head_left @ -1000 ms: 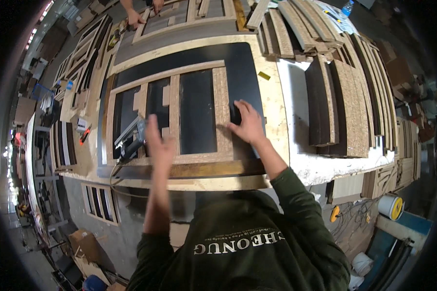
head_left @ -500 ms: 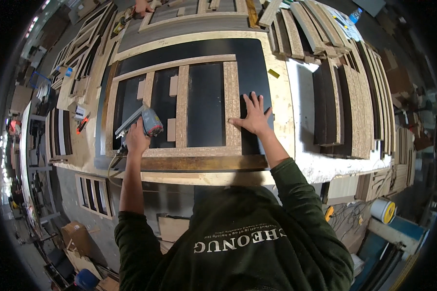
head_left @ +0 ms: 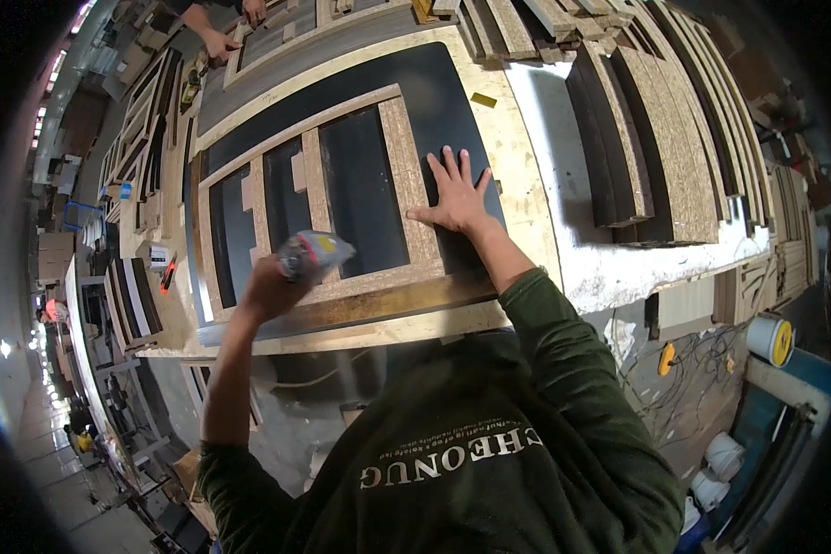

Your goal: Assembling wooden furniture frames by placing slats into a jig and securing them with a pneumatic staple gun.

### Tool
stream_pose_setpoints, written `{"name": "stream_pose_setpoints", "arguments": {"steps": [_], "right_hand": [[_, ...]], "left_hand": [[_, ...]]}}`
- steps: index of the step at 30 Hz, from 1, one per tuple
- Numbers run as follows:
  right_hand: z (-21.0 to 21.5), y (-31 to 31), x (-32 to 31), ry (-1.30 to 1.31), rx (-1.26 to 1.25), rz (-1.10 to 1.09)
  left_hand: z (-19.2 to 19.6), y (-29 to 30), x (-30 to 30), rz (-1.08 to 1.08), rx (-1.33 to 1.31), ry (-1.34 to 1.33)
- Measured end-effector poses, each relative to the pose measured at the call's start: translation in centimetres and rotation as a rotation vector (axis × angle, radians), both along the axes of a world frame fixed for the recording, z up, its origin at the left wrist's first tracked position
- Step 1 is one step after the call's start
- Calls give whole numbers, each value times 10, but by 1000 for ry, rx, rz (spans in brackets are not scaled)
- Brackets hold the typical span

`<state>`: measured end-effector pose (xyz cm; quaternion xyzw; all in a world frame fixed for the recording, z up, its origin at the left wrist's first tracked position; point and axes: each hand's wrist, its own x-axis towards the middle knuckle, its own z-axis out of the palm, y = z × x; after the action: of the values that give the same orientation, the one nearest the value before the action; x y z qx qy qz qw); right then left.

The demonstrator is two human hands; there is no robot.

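Note:
My left hand (head_left: 272, 286) grips a grey-and-red nail gun (head_left: 312, 257), blurred by motion, over the near part of a particle-board frame (head_left: 406, 166). The frame's strips lie on a black panel (head_left: 434, 69). Small pale blocks (head_left: 299, 173) sit against the inner strips. My right hand (head_left: 457, 198) is flat with its fingers spread on the black panel, its thumb touching the frame's right strip. The nail gun hides part of the near strips.
Another person's hands (head_left: 220, 44) work at a second frame (head_left: 295, 46) at the far left. Stacked board strips (head_left: 656, 138) stand on the right of the table. A red cutter knife (head_left: 168, 274) lies at the left, and a yellow piece (head_left: 483, 100) lies beyond the panel.
The nail gun in my left hand has swung round and moved nearer the frame's near edge. My right hand stays at the right strip. The whole view has turned somewhat.

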<state>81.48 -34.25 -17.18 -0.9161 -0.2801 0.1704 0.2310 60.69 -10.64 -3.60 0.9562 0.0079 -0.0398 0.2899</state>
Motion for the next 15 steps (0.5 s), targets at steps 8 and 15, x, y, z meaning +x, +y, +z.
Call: {"name": "stream_pose_setpoints", "arguments": {"steps": [8, 15], "right_hand": [[3, 2, -5, 16, 41, -3], [4, -1, -4, 44, 65, -12]], "left_hand": [[-20, -53, 32, -110, -120, 111], [-31, -55, 39, -168, -10, 151]]}}
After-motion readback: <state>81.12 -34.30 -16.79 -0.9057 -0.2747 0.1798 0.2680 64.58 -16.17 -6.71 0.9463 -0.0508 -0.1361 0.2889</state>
